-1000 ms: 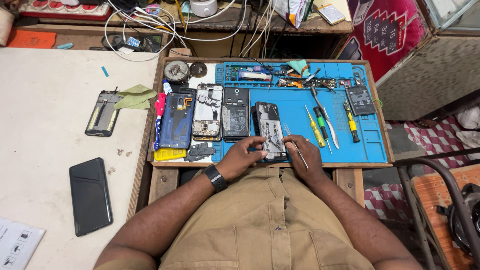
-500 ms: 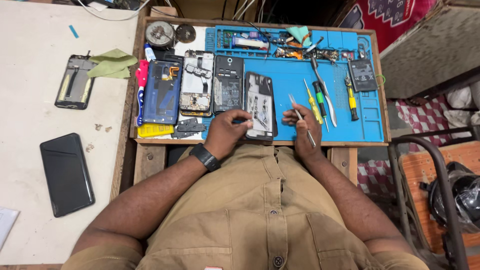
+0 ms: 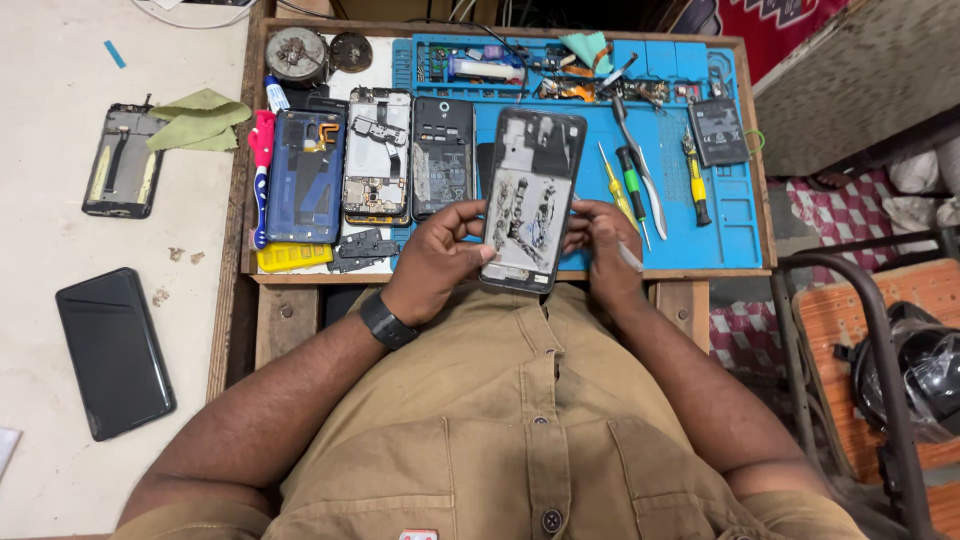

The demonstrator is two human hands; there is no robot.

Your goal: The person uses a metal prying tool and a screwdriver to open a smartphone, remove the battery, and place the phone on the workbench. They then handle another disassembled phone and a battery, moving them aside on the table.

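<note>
i see my left hand (image 3: 440, 262) and my right hand (image 3: 600, 250) both clamped on one opened phone frame (image 3: 530, 200), lifted off the blue mat (image 3: 720, 230) and held tilted in front of my chest, near the mat's near edge. the left fingers (image 3: 470, 215) wrap the frame's left side with the thumb on its face; the right fingers close on its right edge, and a thin pale tool (image 3: 628, 256) also sticks out of that hand. on the mat's left part i count three more opened phones lying side by side: a blue one (image 3: 305, 175), a pale one with boards showing (image 3: 377, 155) and a dark one (image 3: 442, 158). just near of the blue one lies one yellow part (image 3: 293, 257), and beside it one dark plate (image 3: 362, 250). one pink-handled tool (image 3: 262, 150) lies along the blue phone's left edge. right of the held frame i count three screwdrivers: one thin yellow (image 3: 618, 190), one green (image 3: 632, 185), one yellow and black (image 3: 695, 180), with one pair of metal tweezers (image 3: 640, 165) between them. one flat battery (image 3: 718, 132) rests at the mat's far right. on the pale tabletop (image 3: 60, 230) to the left lie two phones: one opened (image 3: 122, 172) with a green cloth (image 3: 200, 118) touching its far corner, one black and whole (image 3: 115, 350) nearer. one black watch (image 3: 385, 322) sits on my left wrist.
</note>
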